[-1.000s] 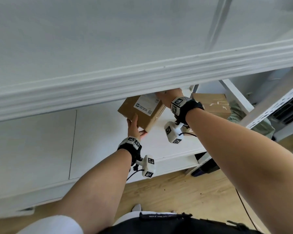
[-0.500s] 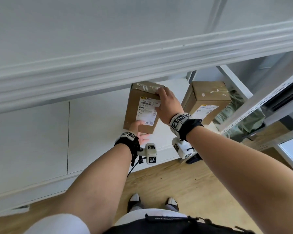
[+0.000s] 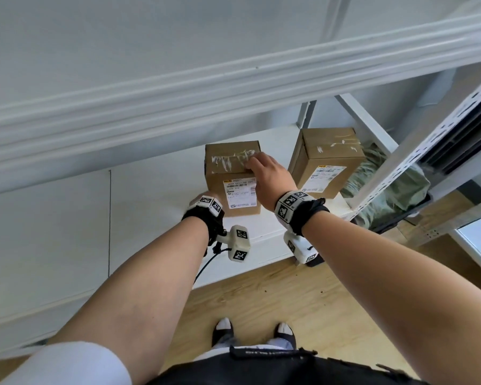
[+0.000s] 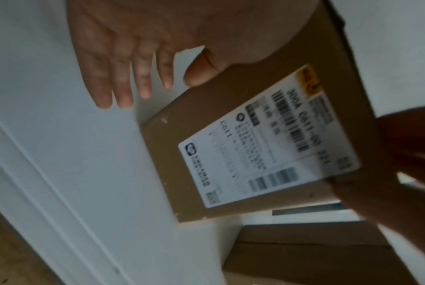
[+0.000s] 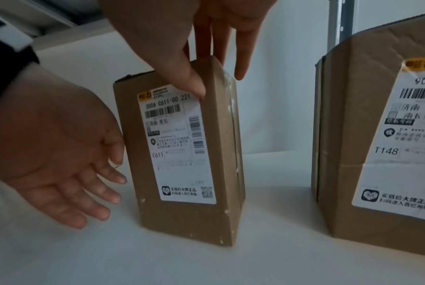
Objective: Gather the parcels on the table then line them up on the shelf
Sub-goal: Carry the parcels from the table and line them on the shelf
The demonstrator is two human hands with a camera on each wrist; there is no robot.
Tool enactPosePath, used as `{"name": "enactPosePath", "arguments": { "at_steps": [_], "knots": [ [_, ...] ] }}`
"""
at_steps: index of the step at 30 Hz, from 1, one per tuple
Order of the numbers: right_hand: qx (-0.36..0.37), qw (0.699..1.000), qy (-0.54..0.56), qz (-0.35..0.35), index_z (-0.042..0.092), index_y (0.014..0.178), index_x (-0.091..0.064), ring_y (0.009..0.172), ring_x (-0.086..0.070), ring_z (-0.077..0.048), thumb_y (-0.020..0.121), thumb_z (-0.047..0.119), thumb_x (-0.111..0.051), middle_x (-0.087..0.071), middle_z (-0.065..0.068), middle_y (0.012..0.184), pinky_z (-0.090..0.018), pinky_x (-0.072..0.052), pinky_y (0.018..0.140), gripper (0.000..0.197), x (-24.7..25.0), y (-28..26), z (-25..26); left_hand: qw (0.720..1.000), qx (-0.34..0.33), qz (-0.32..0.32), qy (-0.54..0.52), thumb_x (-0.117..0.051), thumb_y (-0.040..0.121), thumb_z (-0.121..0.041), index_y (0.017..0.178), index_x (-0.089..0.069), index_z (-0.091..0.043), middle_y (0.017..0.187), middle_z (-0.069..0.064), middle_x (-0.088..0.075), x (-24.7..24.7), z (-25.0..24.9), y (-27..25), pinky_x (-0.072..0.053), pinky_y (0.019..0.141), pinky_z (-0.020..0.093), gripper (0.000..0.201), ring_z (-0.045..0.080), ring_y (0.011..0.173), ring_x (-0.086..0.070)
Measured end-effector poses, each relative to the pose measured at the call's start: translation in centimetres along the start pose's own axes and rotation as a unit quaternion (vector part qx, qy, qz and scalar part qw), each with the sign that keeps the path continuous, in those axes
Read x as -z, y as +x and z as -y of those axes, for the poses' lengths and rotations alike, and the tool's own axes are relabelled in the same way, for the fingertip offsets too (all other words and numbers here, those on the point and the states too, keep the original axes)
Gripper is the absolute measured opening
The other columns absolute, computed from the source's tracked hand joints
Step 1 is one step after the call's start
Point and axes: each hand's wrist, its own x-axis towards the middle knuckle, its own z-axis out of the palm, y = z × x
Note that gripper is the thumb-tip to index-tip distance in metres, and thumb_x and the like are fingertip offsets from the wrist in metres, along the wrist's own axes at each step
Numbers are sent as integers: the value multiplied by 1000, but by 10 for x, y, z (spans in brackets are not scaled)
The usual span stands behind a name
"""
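Two brown cardboard parcels with white labels stand upright on the white shelf board. The left parcel rests on the board. My right hand grips its top right edge, thumb on the labelled front and fingers over the top. Beside the parcel's lower left side, my left hand is flat with straight fingers, its thumb at the parcel's edge. The second parcel stands a gap to the right, untouched.
An upper shelf edge overhangs the parcels. A perforated white upright bounds the shelf on the right, with a green bag behind it. White board stretches to the left of the parcels. Wooden floor lies below.
The left parcel was tilted in the air in both hands and now stands upright on the board. My left hand has come off its underside and lies flat beside it.
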Motion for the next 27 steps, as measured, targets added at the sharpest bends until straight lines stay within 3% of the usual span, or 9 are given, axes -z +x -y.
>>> {"name": "enactPosePath", "arguments": {
  "at_steps": [2,4,8,11,14,17,21,25,27],
  "knots": [
    [11,1000,4,-8,5,102,-62,95,-58,-36,60,-16,-52,-62,-13,106,-41,-50,78,49,1,2,0,996,-4,-79,-30,-35,107,-23,149,-35,-2,150,24,-40,9,-12,-3,-36,107,42,47,36,136,-43],
    [7,999,4,-37,4,102,-63,94,-58,-37,64,-12,-54,-63,-14,105,-44,-49,82,43,2,4,-1,986,-5,-121,-111,-31,105,-46,150,-32,-8,152,20,-38,14,-30,-6,-29,114,46,59,36,137,-41],
    [-112,990,-3,-86,13,127,-59,127,-47,-37,80,12,-64,-51,-15,139,-49,-33,108,47,16,11,-14,984,-89,-56,-145,-48,86,-74,148,-41,-16,148,11,-48,4,-54,-28,-33,111,47,86,32,131,-48],
    [-211,974,-77,-22,25,147,-35,148,-13,-38,85,32,-63,-18,-15,160,-54,-8,119,68,34,15,-34,989,-85,-30,-121,-70,73,-59,143,-46,-17,136,8,-57,-9,-58,-30,-43,104,44,85,30,116,-57],
    [-286,951,-115,15,28,154,-18,149,4,-44,88,40,-62,2,-17,164,-59,2,118,80,48,13,-61,986,-81,-35,-142,-76,77,-45,130,-54,-19,118,6,-65,-27,-55,-28,-50,97,44,63,29,100,-63],
    [-354,928,-111,38,26,156,-15,148,0,-48,87,52,-60,1,-20,163,-61,-3,118,86,54,4,-84,987,-89,-35,-129,-73,82,-50,127,-52,-22,112,2,-65,-39,-55,-29,-49,93,41,56,27,92,-59],
    [-385,916,-103,52,26,152,-23,145,-5,-52,83,58,-58,-4,-19,163,-61,-4,117,85,55,-5,-98,986,-73,-2,-151,-70,88,-46,132,-44,-26,91,-7,-50,-49,-66,-34,-49,96,53,55,24,86,-50],
    [-381,917,-97,73,34,150,-24,145,6,-52,79,67,-57,-2,-13,164,-74,1,109,84,53,-7,-107,987,-74,19,-140,-71,87,-45,113,-45,-31,85,-15,-51,-64,-73,-40,-47,99,55,40,23,88,-54],
    [-379,918,-87,75,37,149,-23,145,9,-51,78,65,-59,-1,-10,164,-77,-4,108,84,53,-9,-112,988,-72,18,-135,-72,87,-46,109,-45,-32,85,-15,-52,-70,-75,-41,-47,100,56,38,24,92,-55]
  ]
}}
